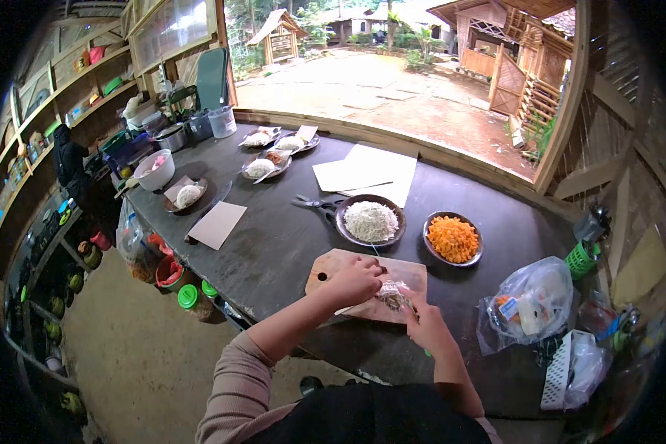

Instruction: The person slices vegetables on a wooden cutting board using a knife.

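Observation:
My left hand [359, 282] lies over the wooden cutting board [327, 265], its fingers bent together by a heap of chopped whitish food [394, 294]. What those fingers press or hold is hidden. My right hand [428, 328] is closed around a knife at the board's right side; a bit of green handle shows below the fist, and most of the blade is hidden. Just beyond the board stands a brown bowl of white shredded or diced food [371, 222]. To its right is a dark plate of diced orange food, apparently carrot [453, 239].
Pliers-like scissors [312, 203] and white sheets [392, 169] lie behind the bowl. Plates of rice [259, 169] stand farther back. A plastic bag [536, 300] and a white basket [557, 374] are at right. A person in dark clothes [70, 163] stands at far left.

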Demonstrator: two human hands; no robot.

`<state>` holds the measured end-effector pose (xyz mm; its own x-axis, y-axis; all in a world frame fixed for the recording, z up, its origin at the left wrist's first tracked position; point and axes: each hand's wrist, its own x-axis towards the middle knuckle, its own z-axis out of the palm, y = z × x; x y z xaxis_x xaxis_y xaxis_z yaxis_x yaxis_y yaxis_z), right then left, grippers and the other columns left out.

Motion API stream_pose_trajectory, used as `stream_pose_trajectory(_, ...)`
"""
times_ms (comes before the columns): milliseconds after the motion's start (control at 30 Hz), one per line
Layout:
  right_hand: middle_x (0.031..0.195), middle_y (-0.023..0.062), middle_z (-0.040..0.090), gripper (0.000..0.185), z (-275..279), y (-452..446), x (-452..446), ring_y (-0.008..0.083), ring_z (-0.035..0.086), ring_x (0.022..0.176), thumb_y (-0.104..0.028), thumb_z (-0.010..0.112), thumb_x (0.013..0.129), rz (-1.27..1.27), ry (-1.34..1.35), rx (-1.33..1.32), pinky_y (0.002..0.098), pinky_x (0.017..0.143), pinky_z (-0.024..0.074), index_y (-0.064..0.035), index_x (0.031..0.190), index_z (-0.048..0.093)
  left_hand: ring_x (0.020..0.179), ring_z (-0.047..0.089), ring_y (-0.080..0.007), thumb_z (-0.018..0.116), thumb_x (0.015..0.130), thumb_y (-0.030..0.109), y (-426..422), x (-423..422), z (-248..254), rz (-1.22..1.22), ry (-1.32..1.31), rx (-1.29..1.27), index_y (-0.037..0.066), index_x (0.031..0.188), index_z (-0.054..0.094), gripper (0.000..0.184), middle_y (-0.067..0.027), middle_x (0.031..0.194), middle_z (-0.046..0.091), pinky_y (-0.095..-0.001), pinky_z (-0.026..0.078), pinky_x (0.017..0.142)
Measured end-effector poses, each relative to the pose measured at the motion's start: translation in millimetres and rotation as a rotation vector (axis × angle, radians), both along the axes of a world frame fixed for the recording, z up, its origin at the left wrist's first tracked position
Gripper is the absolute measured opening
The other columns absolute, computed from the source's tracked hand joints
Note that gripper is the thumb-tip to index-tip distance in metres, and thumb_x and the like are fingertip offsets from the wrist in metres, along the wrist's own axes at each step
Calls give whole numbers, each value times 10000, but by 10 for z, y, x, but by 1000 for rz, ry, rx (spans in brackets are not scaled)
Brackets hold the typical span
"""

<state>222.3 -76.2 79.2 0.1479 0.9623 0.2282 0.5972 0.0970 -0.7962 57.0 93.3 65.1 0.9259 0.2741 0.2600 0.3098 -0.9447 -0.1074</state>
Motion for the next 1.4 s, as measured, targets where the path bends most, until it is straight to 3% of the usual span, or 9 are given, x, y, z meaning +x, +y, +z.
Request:
stream_pose_trajectory(267,643,105,619,377,14,17,74,133,586,495,-97,544,951,-76,47,-19,309,495,481,-120,1327,537,1068,584,-182,652,834,319,-67,-58,94,93,117,-247,162,913,675,178,16,1084,651,-450,411,918)
stream_pose_trajectory(433,665,104,631,347,15,2,88,126,582,493,-114,544,957,-109,14,-54,299,488,480,-110,1304,549,878,652,-282,641,831,197,-65,-32,-20,102,-216,-734,63,941,658,174,-110,916,682,-407,496,778)
stream_pose_trajectory(533,655,101,624,345,-3,20,87,122,578,490,-119,549,959,-113,35,-47,298,482,475,-113,1304,548,844,670,-291,631,823,141,-34,-2,-111,101,-379,-836,31,1037,658,242,-142,911,695,-375,517,768)
stream_pose_trajectory(667,629,101,611,349,52,3,76,125,577,486,-121,554,958,-120,63,-29,300,476,472,-117,1307,545,865,682,-263,626,823,156,2,-6,-212,111,-407,-819,58,1067,683,269,-122,926,711,-371,522,784)
stream_pose_trajectory(733,877,280,643,340,110,-4,56,430,659,864,-112,579,919,-137,96,-107,434,713,517,-94,1258,559,871,689,-242,623,820,177,7,0,-265,160,-400,-752,99,1015,719,231,-91,913,722,-368,528,783)
stream_pose_trajectory(1167,976,286,645,342,172,-38,202,444,618,967,-132,566,925,-199,-61,12,482,794,509,-84,1263,547,796,691,-244,643,847,279,-134,165,-83,260,-289,-752,107,949,713,211,-77,856,723,-371,534,733)
stream_pose_trajectory(1267,996,286,643,324,158,-60,324,445,609,980,-159,555,937,-203,-129,-164,495,810,505,-75,1249,549,778,683,-260,656,853,332,-257,201,127,293,-281,-699,118,933,714,235,-82,837,716,-387,525,716)
stream_pose_trajectory(1333,834,255,664,314,94,-46,370,351,667,676,-168,557,941,-214,-129,-210,432,667,516,-85,1244,563,771,678,-271,658,857,362,-322,225,231,329,-228,-684,129,927,713,249,-80,835,713,-397,521,713)
stream_pose_trajectory(1400,907,277,652,320,144,-49,365,406,641,817,-179,550,944,-197,-136,-280,471,747,507,-82,1249,552,772,678,-269,658,859,359,-316,250,169,328,-236,-676,129,923,712,245,-77,844,711,-399,520,709)
